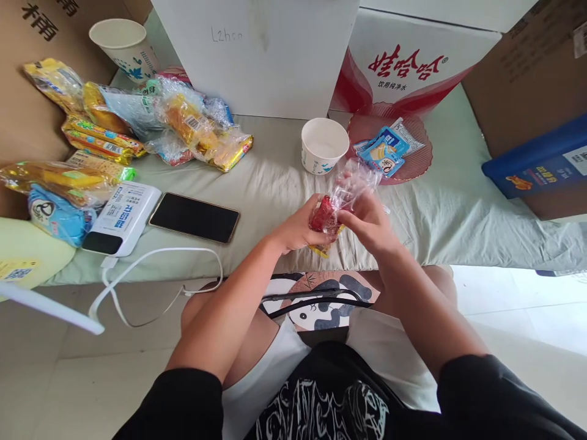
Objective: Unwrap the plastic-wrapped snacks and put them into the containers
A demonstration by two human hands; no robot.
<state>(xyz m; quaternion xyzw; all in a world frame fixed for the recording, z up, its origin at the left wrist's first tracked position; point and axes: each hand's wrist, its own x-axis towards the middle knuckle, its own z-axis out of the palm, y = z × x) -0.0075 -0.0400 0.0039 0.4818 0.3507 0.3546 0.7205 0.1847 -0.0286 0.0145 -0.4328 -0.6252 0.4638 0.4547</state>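
Both hands meet over the front edge of a pale green bedsheet [275,183]. My left hand [298,229] grips the red and yellow lower part of a snack packet [342,198]. My right hand [369,223] pinches the packet's clear crinkled plastic top, which sticks up toward a white paper cup [324,145]. Right of the cup sits a red translucent plate [413,162] holding blue and white sachets [385,150].
A black phone [195,217] and a white power bank [123,217] with a white cable [151,269] lie at left. Several wrapped snacks [183,125] pile up at the back left near another paper cup [125,46]. Cardboard boxes [413,67] stand behind.
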